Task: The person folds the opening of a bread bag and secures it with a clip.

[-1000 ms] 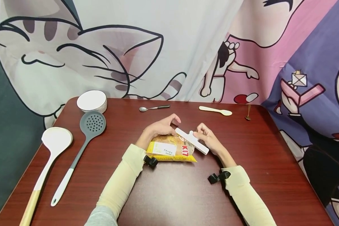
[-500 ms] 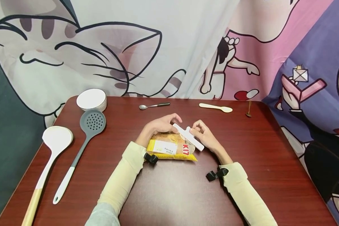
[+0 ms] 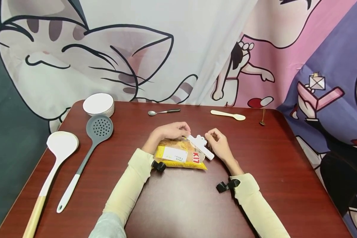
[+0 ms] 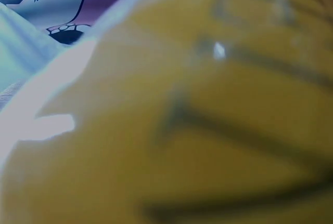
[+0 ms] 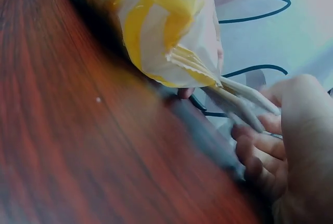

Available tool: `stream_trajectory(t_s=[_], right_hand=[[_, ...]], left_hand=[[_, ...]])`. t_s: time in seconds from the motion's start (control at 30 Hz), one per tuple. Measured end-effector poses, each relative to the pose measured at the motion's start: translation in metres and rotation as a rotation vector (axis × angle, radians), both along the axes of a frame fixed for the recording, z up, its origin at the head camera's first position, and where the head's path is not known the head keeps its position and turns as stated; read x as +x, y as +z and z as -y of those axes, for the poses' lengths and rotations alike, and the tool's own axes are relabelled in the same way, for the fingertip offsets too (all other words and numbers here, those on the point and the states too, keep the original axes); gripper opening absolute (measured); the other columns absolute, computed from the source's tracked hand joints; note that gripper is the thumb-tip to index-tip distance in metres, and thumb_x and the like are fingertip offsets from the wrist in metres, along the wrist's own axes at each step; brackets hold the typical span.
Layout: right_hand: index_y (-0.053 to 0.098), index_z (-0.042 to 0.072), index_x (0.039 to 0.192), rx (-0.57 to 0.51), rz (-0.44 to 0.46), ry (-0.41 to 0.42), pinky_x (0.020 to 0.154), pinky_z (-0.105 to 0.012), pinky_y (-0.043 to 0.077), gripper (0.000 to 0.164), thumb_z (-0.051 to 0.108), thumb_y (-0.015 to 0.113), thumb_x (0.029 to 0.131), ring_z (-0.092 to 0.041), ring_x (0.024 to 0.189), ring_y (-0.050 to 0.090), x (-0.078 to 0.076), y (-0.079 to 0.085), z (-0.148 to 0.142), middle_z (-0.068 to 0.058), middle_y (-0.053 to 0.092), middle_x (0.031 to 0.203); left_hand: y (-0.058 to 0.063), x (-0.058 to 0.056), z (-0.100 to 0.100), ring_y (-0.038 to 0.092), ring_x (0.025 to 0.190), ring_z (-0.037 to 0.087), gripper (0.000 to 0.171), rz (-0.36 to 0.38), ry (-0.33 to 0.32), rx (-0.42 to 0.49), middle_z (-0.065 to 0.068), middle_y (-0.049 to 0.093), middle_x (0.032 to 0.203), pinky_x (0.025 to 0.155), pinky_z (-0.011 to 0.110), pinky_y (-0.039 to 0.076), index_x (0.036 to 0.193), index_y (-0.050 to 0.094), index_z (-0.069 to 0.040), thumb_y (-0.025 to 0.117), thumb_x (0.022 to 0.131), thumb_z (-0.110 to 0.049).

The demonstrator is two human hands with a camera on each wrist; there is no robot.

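A yellow, partly clear food bag (image 3: pixel 178 153) with a white label lies mid-table. A white sealing clip (image 3: pixel 200 145) sits slantwise across its right end; in the right wrist view the bag's gathered end (image 5: pixel 195 63) runs into it. My left hand (image 3: pixel 170 131) grips the bag's far edge by the clip's upper end, fingers curled, thumb hidden. Just right of the clip's handle is my right hand (image 3: pixel 219 144), fingers loosely bent, a small gap showing between fingertips and handle. The bag's yellow film (image 4: pixel 208 120) fills most of the left wrist view, blurred.
On the left lie a white ladle (image 3: pixel 62 145) with a wooden-coloured handle and a grey slotted skimmer (image 3: pixel 99 127). A white bowl (image 3: pixel 98 105) stands at the back left. Along the far edge are a small metal spoon (image 3: pixel 163 112), a cream spoon (image 3: pixel 227 115) and a small brass-coloured item (image 3: pixel 263 119).
The clip has moved slightly left onto the bag's end, and its handle tabs have spread. My right hand has let go of the handle; my left fingers have closed down toward the bag.
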State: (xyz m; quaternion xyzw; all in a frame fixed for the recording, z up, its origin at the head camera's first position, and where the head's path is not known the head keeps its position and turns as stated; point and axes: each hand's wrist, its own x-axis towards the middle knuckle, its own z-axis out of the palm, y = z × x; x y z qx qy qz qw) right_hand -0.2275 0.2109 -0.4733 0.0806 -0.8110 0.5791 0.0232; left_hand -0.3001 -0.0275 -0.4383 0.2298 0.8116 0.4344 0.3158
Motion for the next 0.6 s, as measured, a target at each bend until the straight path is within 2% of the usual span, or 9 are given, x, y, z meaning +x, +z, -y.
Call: stream_trajectory(t_s=[0.13,0.23,0.37,0.6], right_hand=[[0.059,-0.010,0.095,0.009,0.005,-0.036,0.045,-0.026,0.044,0.020,0.009,0.059,0.099,-0.020,0.054,0.055,0.004,0.006,0.002,-0.026,0.059,0.074],[0.059,-0.010,0.095,0.002,0.017,-0.026,0.045,-0.027,0.046,0.020,0.010,0.059,0.099,-0.019,0.055,0.055,0.006,0.008,0.002,-0.027,0.061,0.078],[0.059,-0.012,0.097,-0.020,0.035,-0.019,0.046,-0.028,0.047,0.023,0.011,0.059,0.099,-0.021,0.056,0.056,0.005,0.006,0.000,-0.032,0.062,0.084],[0.056,-0.013,0.102,-0.084,0.042,0.019,0.047,-0.028,0.048,0.017,0.003,0.059,0.097,-0.016,0.057,0.059,0.002,0.005,-0.005,-0.036,0.060,0.087]], left_hand=[[0.000,0.002,0.002,0.054,0.085,0.016,0.022,0.001,-0.006,-0.024,0.004,0.062,0.107,0.080,0.027,0.044,0.117,0.060,-0.013,0.056,0.102,-0.028],[0.004,0.005,0.005,0.056,0.093,0.017,0.023,-0.033,-0.009,-0.058,0.005,0.062,0.111,0.083,0.028,0.043,0.118,0.059,-0.013,0.055,0.102,-0.029],[0.012,0.007,0.013,0.054,0.104,0.018,0.023,-0.094,-0.040,-0.141,0.004,0.062,0.114,0.089,0.031,0.042,0.116,0.060,-0.014,0.054,0.102,-0.032],[0.019,0.003,0.027,0.054,0.102,0.016,0.027,-0.129,-0.092,-0.296,-0.001,0.062,0.108,0.086,0.034,0.043,0.108,0.064,-0.022,0.062,0.094,-0.045]])
